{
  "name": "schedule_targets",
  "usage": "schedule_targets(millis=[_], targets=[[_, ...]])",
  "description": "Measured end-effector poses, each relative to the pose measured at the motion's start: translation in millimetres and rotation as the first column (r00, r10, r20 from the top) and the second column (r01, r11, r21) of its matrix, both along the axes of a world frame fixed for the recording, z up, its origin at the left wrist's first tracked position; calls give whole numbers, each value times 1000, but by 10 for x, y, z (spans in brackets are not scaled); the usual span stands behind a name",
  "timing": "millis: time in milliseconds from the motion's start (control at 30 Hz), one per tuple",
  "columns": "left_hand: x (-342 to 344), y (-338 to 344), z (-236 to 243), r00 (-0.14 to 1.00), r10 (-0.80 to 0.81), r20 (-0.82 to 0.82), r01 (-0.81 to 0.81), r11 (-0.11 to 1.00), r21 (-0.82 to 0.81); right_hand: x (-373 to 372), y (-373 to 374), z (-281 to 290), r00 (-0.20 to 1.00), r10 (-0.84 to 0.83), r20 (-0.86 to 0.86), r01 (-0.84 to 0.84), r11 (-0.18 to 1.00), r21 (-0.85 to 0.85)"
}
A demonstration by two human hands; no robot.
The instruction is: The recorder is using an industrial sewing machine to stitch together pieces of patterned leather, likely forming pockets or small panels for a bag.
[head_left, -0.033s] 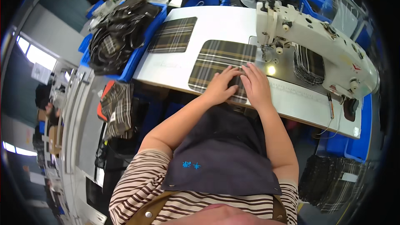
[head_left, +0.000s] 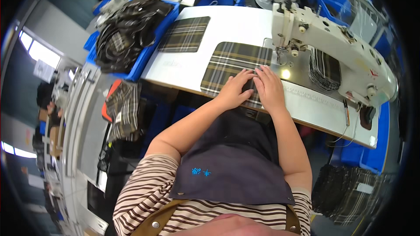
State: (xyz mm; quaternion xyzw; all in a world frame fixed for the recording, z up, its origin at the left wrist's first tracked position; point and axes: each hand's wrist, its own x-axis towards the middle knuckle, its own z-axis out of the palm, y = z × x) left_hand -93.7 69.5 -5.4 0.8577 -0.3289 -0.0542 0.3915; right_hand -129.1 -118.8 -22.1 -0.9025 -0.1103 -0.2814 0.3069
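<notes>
A brown plaid cloth panel [head_left: 227,63] with rounded corners lies on the white sewing table, its right edge close to the needle area of the sewing machine [head_left: 334,39]. My left hand [head_left: 236,88] rests on the panel's near right part, fingers stretched out and thumb apart. Beside it, my right hand [head_left: 269,86] lies flat with fingers extended, over the panel's right edge. The two hands' fingertips almost meet. Under my palms the cloth is hidden. A second plaid panel [head_left: 186,34] lies farther left on the table.
A blue bin [head_left: 146,57] heaped with dark plaid pieces [head_left: 122,30] stands at the left. Plaid pieces are stacked [head_left: 324,70] under the machine arm. A thin pointed tool [head_left: 347,112] lies at the table's right. More plaid cloth [head_left: 345,190] sits low at the right.
The whole view has shifted slightly. My hands keep their places on the cloth panel.
</notes>
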Motion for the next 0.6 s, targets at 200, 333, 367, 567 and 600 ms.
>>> schedule_targets(millis=[200, 333, 367, 567, 600], targets=[[-216, 695, -17, 942, 315, 118, -290, 939, -187, -47, 1, -71, 986, -59, -159, 17, 968, -251], [-418, 1640, 26, 732, 642, 226, -613, 766, -192, -128, -176, -125, 983, 9, -183, -52, 971, -235], [-414, 1974, -51, 634, 680, 368, -669, 721, -181, -160, -181, -99, 976, 0, -217, -50, 974, -223], [-618, 3364, 5, 137, 815, 563, -985, 174, -12, -350, -277, -6, 966, -23, -258, -37, 974, -223], [-640, 3486, 23, 146, 826, 544, -989, 127, 73, -366, -261, 11, 961, -22, -275, -41, 975, -220]])
